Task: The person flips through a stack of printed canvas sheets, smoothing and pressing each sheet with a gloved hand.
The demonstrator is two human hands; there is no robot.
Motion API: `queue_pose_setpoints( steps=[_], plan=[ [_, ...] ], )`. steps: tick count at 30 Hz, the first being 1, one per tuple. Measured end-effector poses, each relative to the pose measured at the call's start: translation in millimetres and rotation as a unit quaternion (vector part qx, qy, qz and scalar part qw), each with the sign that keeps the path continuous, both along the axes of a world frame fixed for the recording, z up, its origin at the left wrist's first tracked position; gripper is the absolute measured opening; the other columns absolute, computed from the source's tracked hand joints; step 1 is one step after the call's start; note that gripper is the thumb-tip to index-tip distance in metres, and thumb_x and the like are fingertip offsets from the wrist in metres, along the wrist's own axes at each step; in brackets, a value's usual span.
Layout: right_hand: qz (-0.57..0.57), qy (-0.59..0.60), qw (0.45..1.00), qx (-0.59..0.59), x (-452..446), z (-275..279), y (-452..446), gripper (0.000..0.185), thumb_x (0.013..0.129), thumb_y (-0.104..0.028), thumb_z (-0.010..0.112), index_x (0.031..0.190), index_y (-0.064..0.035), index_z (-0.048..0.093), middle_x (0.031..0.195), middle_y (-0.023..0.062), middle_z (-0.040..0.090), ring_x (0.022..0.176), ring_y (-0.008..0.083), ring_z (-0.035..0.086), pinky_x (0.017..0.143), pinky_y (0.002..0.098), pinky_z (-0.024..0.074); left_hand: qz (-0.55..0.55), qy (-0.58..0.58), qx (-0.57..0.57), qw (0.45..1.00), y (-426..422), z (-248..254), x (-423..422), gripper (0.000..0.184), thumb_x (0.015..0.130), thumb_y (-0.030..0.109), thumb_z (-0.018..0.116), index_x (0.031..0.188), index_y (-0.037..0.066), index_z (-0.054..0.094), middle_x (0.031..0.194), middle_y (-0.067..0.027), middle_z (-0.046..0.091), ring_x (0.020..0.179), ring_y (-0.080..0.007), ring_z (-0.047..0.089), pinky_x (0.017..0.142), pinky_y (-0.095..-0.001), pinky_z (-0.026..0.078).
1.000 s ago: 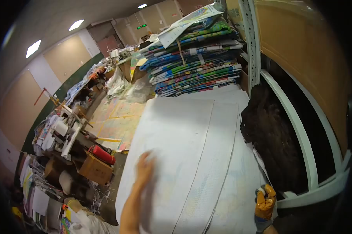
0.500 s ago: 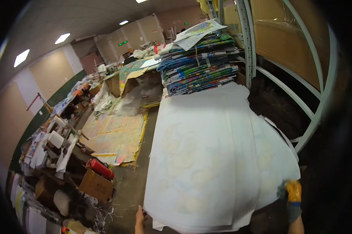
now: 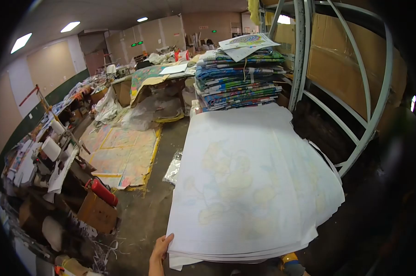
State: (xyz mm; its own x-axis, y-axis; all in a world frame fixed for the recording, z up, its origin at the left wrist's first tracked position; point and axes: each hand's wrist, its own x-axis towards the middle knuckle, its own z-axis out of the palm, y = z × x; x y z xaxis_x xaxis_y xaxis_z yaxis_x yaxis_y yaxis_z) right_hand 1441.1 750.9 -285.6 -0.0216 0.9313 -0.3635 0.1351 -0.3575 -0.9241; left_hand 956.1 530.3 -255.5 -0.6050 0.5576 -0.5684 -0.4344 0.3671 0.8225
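A stack of large white sheets (image 3: 244,184) spreads out in front of me, with a faint print of rounded shapes showing through the top one. At its near left corner, my left hand (image 3: 160,248) is closed on the edge, its thumb by the corner and its other fingers mostly out of sight. My right hand (image 3: 289,259), in a yellow-orange glove with a grey cuff, is at the near edge towards the right. The sheets cover its fingers, so I cannot see what they hold.
Folded printed cloths (image 3: 240,83) are piled behind the sheets, under a patterned paper (image 3: 249,42). A metal rack (image 3: 373,106) with cardboard boxes (image 3: 337,64) stands right. On the left are a fire extinguisher (image 3: 103,192), a carton (image 3: 97,214) and a plastic bag (image 3: 173,169) on the floor.
My right hand has moved from the sheets' right edge to the near edge, partly under them. My left hand has come up onto the left corner. The sheets' right side has shifted, and my view has turned.
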Motion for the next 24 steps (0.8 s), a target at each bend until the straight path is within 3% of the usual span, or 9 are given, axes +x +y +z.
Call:
queue_pose_setpoints(
  steps=[7, 11, 12, 14, 16, 18, 21, 23, 24],
  plan=[
    [-0.206, 0.3, 0.931, -0.018, 29.0, 36.2, 14.8, 0.014, 0.077, -0.007, 0.06, 0.088, 0.0009, 0.063, 0.086, 0.01, 0.064, 0.075, 0.0215, 0.06, 0.069, 0.0324, 0.0514, -0.246, 0.067, -0.069, 0.965, 34.3, 84.6, 193.5, 0.049, 0.078, 0.038, 0.067, 0.109, 0.002, 0.059, 0.093, -0.0072, 0.063, 0.086, -0.0164, 0.057, 0.075, -0.0306, 0.046],
    [-0.155, 0.195, 0.965, 0.075, 92.2, 2.3, 23.8, 0.015, 0.076, -0.007, 0.061, 0.09, -0.0034, 0.062, 0.081, 0.0044, 0.061, 0.072, 0.0185, 0.057, 0.067, 0.0336, 0.0478, -0.329, -0.117, 0.095, 0.932, 69.3, 56.6, 255.2, 0.044, 0.076, 0.043, 0.068, 0.094, 0.002, 0.062, 0.075, 0.0001, 0.057, 0.063, -0.0086, 0.047, 0.055, -0.0229, 0.037],
    [-0.098, -0.03, 0.957, 0.27, 98.8, -6.0, 18.3, 0.013, 0.076, -0.01, 0.06, 0.087, -0.004, 0.063, 0.075, 0.0037, 0.057, 0.065, 0.0178, 0.055, 0.06, 0.031, 0.046, -0.301, -0.109, 0.098, 0.942, 75.5, 57.9, 249.0, 0.044, 0.076, 0.043, 0.067, 0.092, 0.003, 0.062, 0.072, 0.0011, 0.055, 0.061, -0.0075, 0.046, 0.053, -0.0218, 0.036],
    [-0.246, 0.11, 0.962, 0.033, 70.5, 28.4, -10.1, 0.01, 0.079, -0.019, 0.059, 0.078, -0.0091, 0.058, 0.061, 0.0007, 0.046, 0.05, 0.0152, 0.045, 0.043, 0.0298, 0.0387, -0.256, -0.327, 0.105, 0.904, 89.9, 5.1, 205.9, 0.036, 0.08, 0.041, 0.064, 0.081, 0.006, 0.058, 0.078, -0.0028, 0.056, 0.066, -0.0087, 0.05, 0.059, -0.022, 0.041],
    [-0.284, 0.112, 0.952, -0.009, 70.4, 21.1, -44.2, 0.015, 0.079, -0.025, 0.059, 0.073, -0.0132, 0.052, 0.056, -0.0002, 0.043, 0.045, 0.0142, 0.04, 0.039, 0.0292, 0.0344, -0.307, -0.363, 0.166, 0.864, 93.6, 14.5, 173.8, 0.038, 0.089, 0.029, 0.054, 0.11, -0.002, 0.051, 0.107, -0.0131, 0.059, 0.098, -0.023, 0.059, 0.086, -0.0368, 0.048],
    [-0.327, 0.123, 0.937, -0.031, 62.4, 24.5, -83.4, 0.021, 0.08, -0.031, 0.058, 0.07, -0.0167, 0.046, 0.052, -0.0008, 0.041, 0.042, 0.0133, 0.038, 0.037, 0.0284, 0.0318, -0.343, -0.39, 0.193, 0.833, 98.1, 36.5, 149.2, 0.039, 0.089, 0.028, 0.054, 0.11, -0.004, 0.05, 0.106, -0.0157, 0.058, 0.097, -0.0257, 0.059, 0.088, -0.0394, 0.048],
    [-0.425, 0.111, 0.896, 0.07, -2.9, 90.4, -151.2, 0.025, 0.08, -0.035, 0.063, 0.085, -0.0117, 0.056, 0.059, 0.0031, 0.053, 0.042, 0.0132, 0.045, 0.034, 0.0262, 0.0353, -0.359, -0.229, 0.166, 0.89, 108.6, 36.8, 95.7, 0.032, 0.088, 0.024, 0.056, 0.11, 0.002, 0.05, 0.103, -0.0139, 0.06, 0.089, -0.0231, 0.061, 0.078, -0.0352, 0.052],
    [-0.423, -0.028, 0.903, 0.07, 5.4, 77.6, -168.2, 0.03, 0.08, -0.035, 0.063, 0.095, -0.0094, 0.059, 0.057, 0.0014, 0.051, 0.04, 0.0116, 0.044, 0.033, 0.024, 0.0334, -0.293, -0.202, 0.194, 0.914, 125.1, 13.5, 26.4, 0.037, 0.086, 0.029, 0.057, 0.113, 0.004, 0.048, 0.104, -0.0129, 0.059, 0.097, -0.0232, 0.059, 0.081, -0.0376, 0.05],
    [-0.472, -0.063, 0.878, 0.052, -11.7, 93.9, -167.3, 0.031, 0.083, -0.03, 0.061, 0.104, -0.0084, 0.058, 0.055, 0.0006, 0.05, 0.038, 0.0101, 0.043, 0.032, 0.0214, 0.0316, -0.281, -0.048, 0.274, 0.919, 127.4, 5.7, -0.8, 0.04, 0.084, 0.032, 0.058, 0.112, 0.004, 0.049, 0.103, -0.0116, 0.059, 0.1, -0.0234, 0.057, 0.085, -0.0396, 0.048]
  ],
)
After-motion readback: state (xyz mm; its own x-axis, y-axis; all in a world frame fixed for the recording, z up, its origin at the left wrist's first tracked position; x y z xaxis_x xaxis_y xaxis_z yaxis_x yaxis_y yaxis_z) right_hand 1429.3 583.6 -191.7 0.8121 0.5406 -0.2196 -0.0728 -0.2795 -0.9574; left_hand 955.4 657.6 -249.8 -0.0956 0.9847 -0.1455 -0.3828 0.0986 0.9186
